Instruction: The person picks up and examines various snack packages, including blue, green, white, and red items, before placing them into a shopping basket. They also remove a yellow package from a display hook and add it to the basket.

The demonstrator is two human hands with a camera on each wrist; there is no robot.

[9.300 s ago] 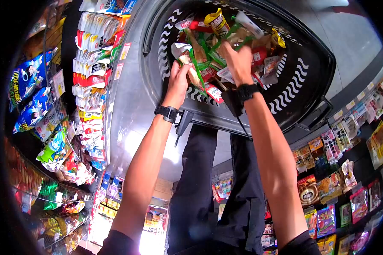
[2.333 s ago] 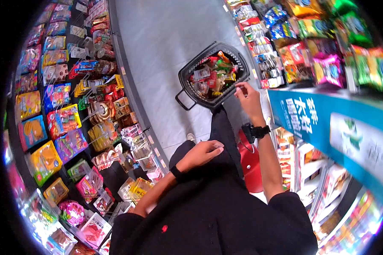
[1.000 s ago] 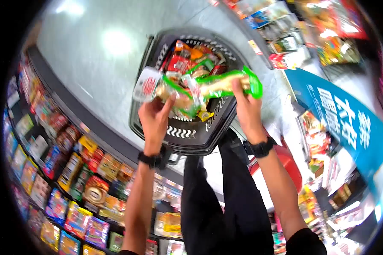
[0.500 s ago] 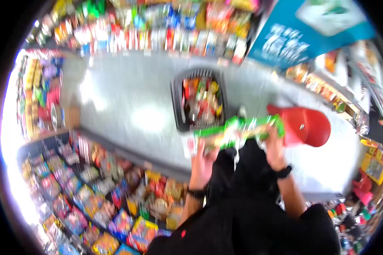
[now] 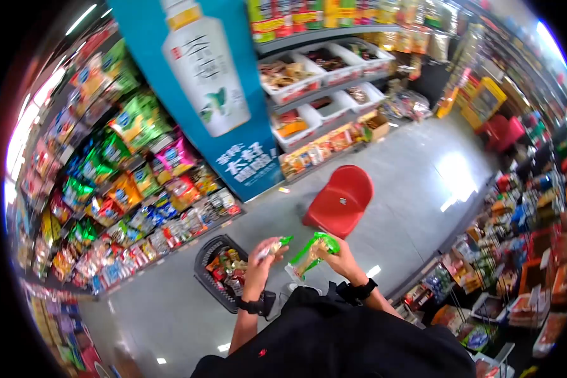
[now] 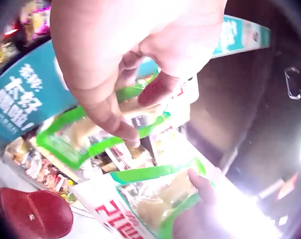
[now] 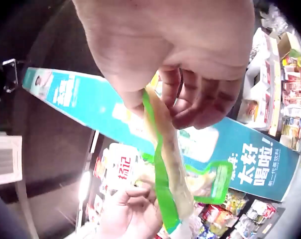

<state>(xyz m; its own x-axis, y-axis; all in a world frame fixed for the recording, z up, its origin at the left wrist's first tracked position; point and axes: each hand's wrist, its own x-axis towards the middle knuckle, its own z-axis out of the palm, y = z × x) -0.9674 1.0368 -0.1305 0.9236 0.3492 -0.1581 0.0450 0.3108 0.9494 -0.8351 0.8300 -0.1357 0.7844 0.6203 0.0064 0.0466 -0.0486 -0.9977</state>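
In the head view my left hand (image 5: 257, 268) pinches a green-edged clear snack pack (image 5: 274, 247) beside the basket. To its right, my right hand (image 5: 341, 261) grips a second green-edged pack (image 5: 307, 257), which hangs tilted. A gap lies between the packs there. The left wrist view has my left hand (image 6: 135, 55) across its pack (image 6: 80, 134), with the right hand's pack (image 6: 155, 199) below. From the right wrist, my right hand (image 7: 175, 64) pinches a long pale pack (image 7: 173, 164) by its upper end; my left hand (image 7: 133, 211) holds the other pack (image 7: 210, 181) behind it.
A black basket (image 5: 203, 272) full of snack packs stands on the floor, left of my hands. The red stool (image 5: 340, 201) is just beyond them. Snack shelves line both sides, and a blue drink sign (image 5: 249, 165) rises ahead.
The two packs, overlapping between my hands half a second ago, are now apart, one in each hand. The view has swung, putting the basket at lower left and the stool ahead.
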